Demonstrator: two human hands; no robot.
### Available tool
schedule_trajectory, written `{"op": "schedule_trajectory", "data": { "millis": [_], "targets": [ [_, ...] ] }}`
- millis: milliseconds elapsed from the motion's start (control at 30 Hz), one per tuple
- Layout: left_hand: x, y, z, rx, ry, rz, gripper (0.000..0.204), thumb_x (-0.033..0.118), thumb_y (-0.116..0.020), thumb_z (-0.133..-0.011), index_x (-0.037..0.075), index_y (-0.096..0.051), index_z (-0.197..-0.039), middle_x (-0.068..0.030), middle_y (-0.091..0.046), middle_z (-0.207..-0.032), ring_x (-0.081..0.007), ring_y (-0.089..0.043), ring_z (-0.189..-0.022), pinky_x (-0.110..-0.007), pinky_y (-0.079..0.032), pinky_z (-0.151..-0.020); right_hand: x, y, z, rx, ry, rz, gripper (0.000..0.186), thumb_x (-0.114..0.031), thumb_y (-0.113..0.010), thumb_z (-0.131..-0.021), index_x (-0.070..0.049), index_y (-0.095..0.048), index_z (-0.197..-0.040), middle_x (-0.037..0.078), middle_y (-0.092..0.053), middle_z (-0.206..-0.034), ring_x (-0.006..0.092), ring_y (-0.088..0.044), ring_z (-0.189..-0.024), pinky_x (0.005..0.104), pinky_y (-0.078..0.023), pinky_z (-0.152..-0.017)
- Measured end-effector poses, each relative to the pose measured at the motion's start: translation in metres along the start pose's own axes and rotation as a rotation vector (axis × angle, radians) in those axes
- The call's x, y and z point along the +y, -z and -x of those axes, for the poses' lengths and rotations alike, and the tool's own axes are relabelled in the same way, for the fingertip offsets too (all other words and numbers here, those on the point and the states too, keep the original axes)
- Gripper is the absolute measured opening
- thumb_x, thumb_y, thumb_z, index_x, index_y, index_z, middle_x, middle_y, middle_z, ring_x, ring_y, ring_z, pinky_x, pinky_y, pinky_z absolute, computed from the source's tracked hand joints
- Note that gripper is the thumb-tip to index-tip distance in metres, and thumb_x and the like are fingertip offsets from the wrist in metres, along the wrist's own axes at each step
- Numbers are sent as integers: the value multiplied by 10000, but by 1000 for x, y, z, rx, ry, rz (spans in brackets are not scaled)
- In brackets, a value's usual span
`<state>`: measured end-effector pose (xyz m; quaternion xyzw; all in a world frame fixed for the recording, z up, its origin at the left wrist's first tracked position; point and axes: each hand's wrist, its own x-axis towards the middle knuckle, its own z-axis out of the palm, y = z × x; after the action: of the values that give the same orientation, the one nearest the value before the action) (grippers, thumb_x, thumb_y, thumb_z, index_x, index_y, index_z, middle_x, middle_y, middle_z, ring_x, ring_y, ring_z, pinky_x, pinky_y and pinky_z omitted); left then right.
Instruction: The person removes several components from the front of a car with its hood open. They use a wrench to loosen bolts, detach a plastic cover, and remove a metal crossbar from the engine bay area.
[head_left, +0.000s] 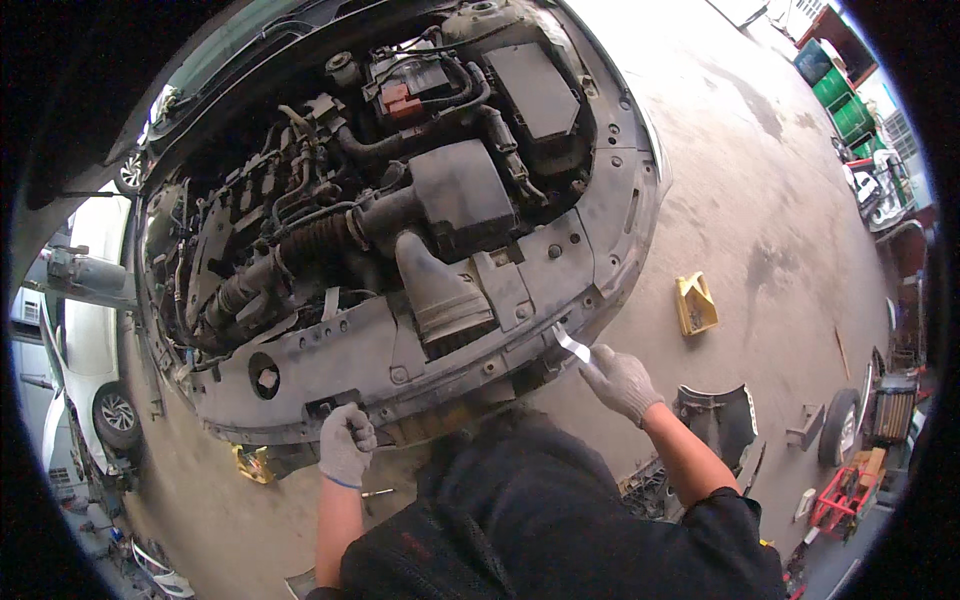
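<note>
Pale tool [574, 347] in closed right hand [621, 385] at dusty panel [545, 278], left hand [347, 445] curled, stained floor [720, 220] and green drums [850, 118] beyond.

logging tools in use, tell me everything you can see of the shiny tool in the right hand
The tool is a narrow, flat, slightly bent strip, silvery like bare metal. The gloved right hand grips its near end, hiding any handle. It slants forward and left to the edge of the car's front panel; whether its tip touches cannot be told.
</note>
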<state>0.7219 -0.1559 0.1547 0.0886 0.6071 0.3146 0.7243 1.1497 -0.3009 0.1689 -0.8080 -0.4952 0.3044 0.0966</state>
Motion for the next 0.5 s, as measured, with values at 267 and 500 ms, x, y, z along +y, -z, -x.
{"op": "schedule_trajectory", "data": {
  "millis": [267, 500],
  "targets": [
    [-21, -11, -10, 40, -78, 140, 160, 181, -562, -881, 179, -456, -761, 30, -423, -656, -106, -384, -528, -245, -262, -426, -8, 7, -11, -9, 76, -108, 357, -402, -528, -954, -47, -545, -991, 258, -659, -835, 466, -634, -838, 565, -464, -743],
    [-20, -7, -14, 81, -122, 73, 118, 140, -563, -857, 156, -542, -972, 15, -475, -662, -114, -398, -496, -258, -274, -408, -66, -2, -53, -35, 224, 21, 345, -402, -523, -960, -58, -526, -997, 237, -672, -858, 454, -645, -852, 552, -481, -748]
  ]
}}
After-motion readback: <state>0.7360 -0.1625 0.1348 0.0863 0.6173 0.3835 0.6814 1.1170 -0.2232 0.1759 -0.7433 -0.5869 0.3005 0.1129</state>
